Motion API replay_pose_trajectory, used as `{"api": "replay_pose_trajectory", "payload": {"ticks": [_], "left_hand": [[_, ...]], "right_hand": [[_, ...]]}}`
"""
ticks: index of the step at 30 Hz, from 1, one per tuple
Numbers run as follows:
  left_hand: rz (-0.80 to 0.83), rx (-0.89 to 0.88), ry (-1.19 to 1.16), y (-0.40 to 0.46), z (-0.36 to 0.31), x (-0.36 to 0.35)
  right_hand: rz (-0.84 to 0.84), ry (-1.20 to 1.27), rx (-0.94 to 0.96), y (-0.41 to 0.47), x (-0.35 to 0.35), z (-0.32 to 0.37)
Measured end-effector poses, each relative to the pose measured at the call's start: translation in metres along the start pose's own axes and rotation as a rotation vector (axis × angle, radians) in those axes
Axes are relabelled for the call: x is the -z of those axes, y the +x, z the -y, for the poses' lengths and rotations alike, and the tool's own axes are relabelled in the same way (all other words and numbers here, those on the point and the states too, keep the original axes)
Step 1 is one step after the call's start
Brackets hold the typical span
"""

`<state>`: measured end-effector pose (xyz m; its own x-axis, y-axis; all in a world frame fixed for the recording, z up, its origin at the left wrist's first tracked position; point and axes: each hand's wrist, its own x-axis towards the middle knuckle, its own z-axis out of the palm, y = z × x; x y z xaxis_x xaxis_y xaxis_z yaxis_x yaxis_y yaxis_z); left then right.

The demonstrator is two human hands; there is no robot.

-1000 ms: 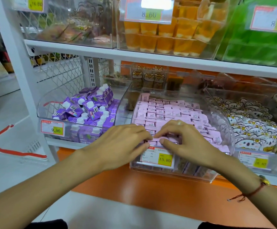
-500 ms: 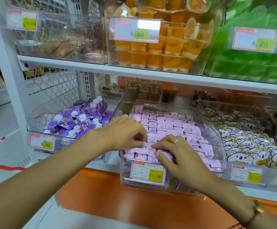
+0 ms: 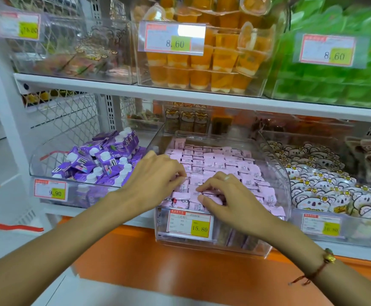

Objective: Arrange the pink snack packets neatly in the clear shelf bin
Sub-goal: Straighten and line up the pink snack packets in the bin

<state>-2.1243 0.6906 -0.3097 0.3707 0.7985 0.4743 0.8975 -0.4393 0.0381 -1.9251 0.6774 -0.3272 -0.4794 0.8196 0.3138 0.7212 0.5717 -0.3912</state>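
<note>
Your left hand (image 3: pixel 158 175) pinches a pink packet (image 3: pixel 183 186); right hand (image 3: pixel 231 200) presses flat just beside. Tugging could dislodge neighbouring rows.

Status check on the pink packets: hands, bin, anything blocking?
Left hand pinching a packet at the bin's front left. Right hand fingers pressing the front row. Pink packets lined in rows in clear bin. Nothing in the way.

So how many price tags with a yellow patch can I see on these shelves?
6. Upper shelf: left tag, middle tag, right tag. Lower shelf: purple-carton bin tag, pink packet bin tag, far-right bin tag. More may sit outside the frame.
</note>
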Motion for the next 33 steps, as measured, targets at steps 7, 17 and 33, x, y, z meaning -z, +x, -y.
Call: {"api": "replay_pose_trajectory", "payload": {"ticks": [7, 17, 33], "left_hand": [[-0.483, 0.407, -0.673, 0.003, -0.006, 0.017], [-0.609, 0.819, -1.367, -0.023, -0.018, 0.021], [-0.232, 0.211, -0.846, -0.032, 0.001, 0.024]], "right_hand": [[0.041, 0.032, -0.023, 0.005, 0.003, 0.001], [-0.202, 0.441, -0.008, 0.006, 0.007, 0.041], [0.086, 1.538, -0.519, 0.010, 0.036, 0.033]]}}
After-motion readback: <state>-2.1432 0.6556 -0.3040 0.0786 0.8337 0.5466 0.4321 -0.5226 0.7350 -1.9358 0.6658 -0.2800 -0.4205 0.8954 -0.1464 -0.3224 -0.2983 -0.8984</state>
